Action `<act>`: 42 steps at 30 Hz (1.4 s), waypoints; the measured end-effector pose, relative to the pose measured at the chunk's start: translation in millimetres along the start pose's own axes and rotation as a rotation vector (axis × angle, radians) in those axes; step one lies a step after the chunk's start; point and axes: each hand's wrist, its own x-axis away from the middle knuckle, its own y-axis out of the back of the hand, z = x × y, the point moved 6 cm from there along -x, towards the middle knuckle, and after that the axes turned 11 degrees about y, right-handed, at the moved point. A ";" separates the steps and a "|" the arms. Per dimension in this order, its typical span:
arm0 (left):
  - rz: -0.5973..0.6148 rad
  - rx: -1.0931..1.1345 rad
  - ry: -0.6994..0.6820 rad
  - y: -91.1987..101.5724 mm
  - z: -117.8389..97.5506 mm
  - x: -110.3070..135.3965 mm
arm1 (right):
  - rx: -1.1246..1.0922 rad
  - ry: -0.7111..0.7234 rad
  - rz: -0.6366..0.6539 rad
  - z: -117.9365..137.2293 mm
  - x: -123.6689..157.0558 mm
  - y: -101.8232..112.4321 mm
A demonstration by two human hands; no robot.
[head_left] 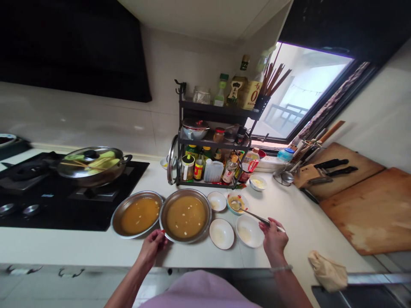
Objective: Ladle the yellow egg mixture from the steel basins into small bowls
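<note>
A white counter (80, 248) ran across the kitchen, with a black hob (64, 216) set into its left end and a window (316, 85) at the upper right. A lidded wok (96, 179) stood on the hob. A black rack (205, 108) of bottles and jars stood against the wall.

Two metal pans held brown liquid with small pale pieces afloat. The left pan (118, 211) and the right pan (163, 211) stood side by side in front of the rack, near the front edge of the counter. The left hand (154, 243) was at the near-left rim of the right pan, fingertips bent together; the view did not show clearly whether they gripped the rim.

The right hand (274, 237), well apart from the left, was closed around the handle of a spoon (254, 215). The spoon's head was at a blue-rimmed bowl (233, 211) with yellow and red contents. Three white bowls (221, 234) stood around it, right of the pans. A knife block (307, 175) stood at the far right, beside two wooden boards (369, 209).
</note>
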 end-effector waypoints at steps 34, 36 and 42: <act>0.007 0.006 0.000 0.1 -0.2 -0.5 | 0.079 0.729 0.936 76.0 130.1 -89.6; 0.008 0.002 -0.001 0.0 -0.5 -0.2 | 0.127 0.702 0.824 74.4 110.5 -82.1; 0.004 0.004 0.002 0.5 -0.5 0.1 | 0.328 0.485 0.440 50.5 39.0 -45.4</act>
